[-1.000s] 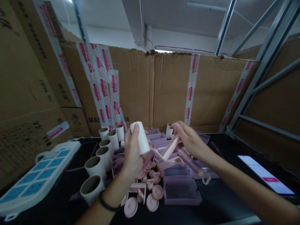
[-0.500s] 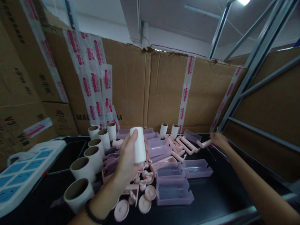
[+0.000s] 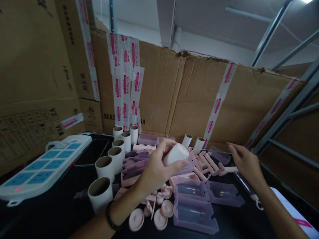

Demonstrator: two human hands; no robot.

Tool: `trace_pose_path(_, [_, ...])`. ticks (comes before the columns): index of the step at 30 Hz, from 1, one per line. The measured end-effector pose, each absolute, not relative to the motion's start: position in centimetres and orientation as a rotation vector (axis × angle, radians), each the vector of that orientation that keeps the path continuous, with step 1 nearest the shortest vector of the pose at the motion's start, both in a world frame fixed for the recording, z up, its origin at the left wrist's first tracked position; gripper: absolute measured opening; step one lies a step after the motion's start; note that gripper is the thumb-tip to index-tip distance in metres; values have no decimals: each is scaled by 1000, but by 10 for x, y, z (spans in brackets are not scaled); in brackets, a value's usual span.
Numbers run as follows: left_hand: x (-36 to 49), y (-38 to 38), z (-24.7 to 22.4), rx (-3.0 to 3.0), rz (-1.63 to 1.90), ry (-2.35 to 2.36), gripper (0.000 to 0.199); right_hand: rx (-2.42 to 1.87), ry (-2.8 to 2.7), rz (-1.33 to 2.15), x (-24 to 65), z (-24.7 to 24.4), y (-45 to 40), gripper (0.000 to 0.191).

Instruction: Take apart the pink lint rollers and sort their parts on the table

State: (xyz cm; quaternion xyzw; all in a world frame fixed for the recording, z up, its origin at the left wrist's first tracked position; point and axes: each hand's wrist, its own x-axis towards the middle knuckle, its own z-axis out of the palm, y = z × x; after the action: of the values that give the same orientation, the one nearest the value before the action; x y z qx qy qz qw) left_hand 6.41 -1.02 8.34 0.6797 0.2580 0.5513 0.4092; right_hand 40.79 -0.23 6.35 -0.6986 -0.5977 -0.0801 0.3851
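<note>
My left hand (image 3: pixel 159 162) is wrapped round a white tube (image 3: pixel 176 154), tilted so that its white closed end faces up and right. The thumb lies along its near side, the fingers behind it. My right hand (image 3: pixel 245 162) is raised on the right with fingers extended and nothing visible in them. Just left of it lies a pink handle-shaped part (image 3: pixel 228 169), apart from the fingers. Below the left hand are several pink round discs (image 3: pixel 136 219) and small pink parts. Clear purple trays (image 3: pixel 195 215) lie between the hands, near several pink bars (image 3: pixel 210 163).
Several white tubes (image 3: pixel 101 196) stand upright in rows at left, with two more (image 3: pixel 199 145) at the back. A power strip (image 3: pixel 47 162) and a dark phone-like slab (image 3: pixel 92 152) lie far left. Taped cardboard walls (image 3: pixel 191 96) enclose the back; a metal frame (image 3: pixel 281 132) stands right.
My right hand has let go of the pink handle-shaped part, now lying on the table. My left hand has tipped the white tube from nearly upright, turning its closed end into view. The view has shifted.
</note>
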Motion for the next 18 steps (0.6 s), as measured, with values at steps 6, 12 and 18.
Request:
trace_pose_path(6, [60, -6, 87, 2052, 1336, 646, 39, -1042, -1958, 163, 283, 117, -52, 17])
trace_pose_path(12, [55, -3, 88, 2166, 1312, 672, 32, -914, -2032, 157, 270, 121, -49, 16])
trace_pose_path(18, [52, -5, 92, 2202, 1192, 685, 30, -1016, -2250, 283, 280, 127, -45, 45])
